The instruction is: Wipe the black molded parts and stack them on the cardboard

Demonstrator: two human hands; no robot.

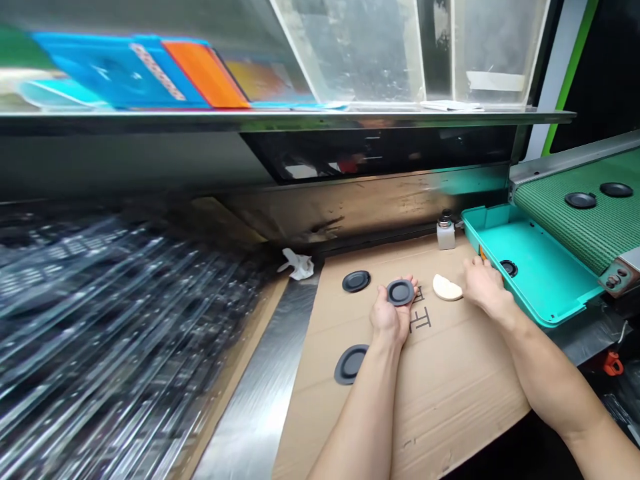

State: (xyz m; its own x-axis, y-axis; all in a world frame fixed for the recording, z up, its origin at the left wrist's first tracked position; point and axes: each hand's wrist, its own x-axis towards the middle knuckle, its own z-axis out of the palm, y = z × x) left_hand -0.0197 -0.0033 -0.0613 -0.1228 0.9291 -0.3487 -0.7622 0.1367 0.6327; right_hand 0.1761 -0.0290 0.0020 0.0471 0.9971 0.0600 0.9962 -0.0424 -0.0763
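disc in left hand, inside cardboard edges

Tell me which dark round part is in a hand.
The dark round part in the left hand, the only one held: two lie on the cardboard, one in the teal tray, two on the green belt.

This is a factory workstation: a green conveyor belt at three o'clock carries round black parts, with a teal plastic tray just beside it. Cardboard covers the work surface toward five, blurred clear plastic fills eight, and a metal shelf crosses twelve.
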